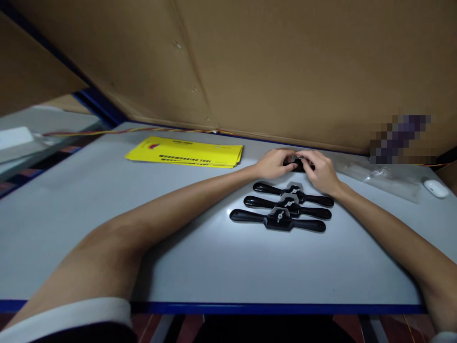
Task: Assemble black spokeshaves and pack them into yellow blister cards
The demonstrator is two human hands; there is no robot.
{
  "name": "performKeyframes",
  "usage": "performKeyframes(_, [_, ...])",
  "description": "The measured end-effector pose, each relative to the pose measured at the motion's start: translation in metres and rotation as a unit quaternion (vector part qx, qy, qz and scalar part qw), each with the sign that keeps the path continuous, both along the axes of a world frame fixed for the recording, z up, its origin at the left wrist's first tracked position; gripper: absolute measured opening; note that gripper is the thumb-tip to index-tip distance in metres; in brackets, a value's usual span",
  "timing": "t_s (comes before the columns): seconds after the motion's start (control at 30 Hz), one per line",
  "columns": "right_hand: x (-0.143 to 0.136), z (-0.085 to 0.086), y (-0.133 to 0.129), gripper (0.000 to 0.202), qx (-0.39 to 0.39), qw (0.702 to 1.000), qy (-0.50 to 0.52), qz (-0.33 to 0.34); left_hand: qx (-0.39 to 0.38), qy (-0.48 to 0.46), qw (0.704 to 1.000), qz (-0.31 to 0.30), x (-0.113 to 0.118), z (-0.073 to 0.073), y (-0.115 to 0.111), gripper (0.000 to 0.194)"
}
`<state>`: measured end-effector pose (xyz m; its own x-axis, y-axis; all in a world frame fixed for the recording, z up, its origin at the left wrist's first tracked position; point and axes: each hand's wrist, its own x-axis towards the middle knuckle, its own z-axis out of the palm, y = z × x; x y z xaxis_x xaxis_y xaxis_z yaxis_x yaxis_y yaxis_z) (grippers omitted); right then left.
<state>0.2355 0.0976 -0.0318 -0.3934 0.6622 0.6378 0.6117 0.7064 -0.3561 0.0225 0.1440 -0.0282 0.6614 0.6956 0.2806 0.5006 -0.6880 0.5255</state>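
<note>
Both hands meet over a black two-handled tool (298,165) near the back of the table. My left hand (276,163) has its fingers closed on the tool's left part. From the other side, my right hand (319,170) grips the same tool with bent fingers, and the hands hide most of it. Below them, three similar black tools with metal plates and wing screws lie in a row: an upper one (319,200), a middle one (314,212) and a lower one (250,216).
Yellow printed cards (185,151) lie stacked at the back left. Clear plastic bags (389,180) and a white rounded case (436,188) are on the right. A cardboard wall (267,71) rises behind the grey table (214,271), with twisted wires (143,129) along its base.
</note>
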Motion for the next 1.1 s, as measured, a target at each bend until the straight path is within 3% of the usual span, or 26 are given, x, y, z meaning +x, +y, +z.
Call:
performKeyframes(0.17, [-0.0009, -0.001, -0.001, 0.025, -0.011, 1.0, -0.013, -0.009, -0.006, -0.005, 1.0, -0.009, -0.0002, 0.0014, -0.001, 0.038])
performKeyframes(0.37, [-0.0008, -0.005, 0.0018, 0.02, 0.049, 0.999, 0.015, -0.016, -0.004, -0.001, 1.0, -0.01, -0.0009, 0.0023, -0.0017, 0.036])
performKeyframes(1.1, [-0.002, -0.0009, -0.0005, 0.028, -0.029, 0.999, -0.025, 0.0, 0.011, -0.001, 1.0, -0.021, -0.0019, 0.0028, -0.0016, 0.033])
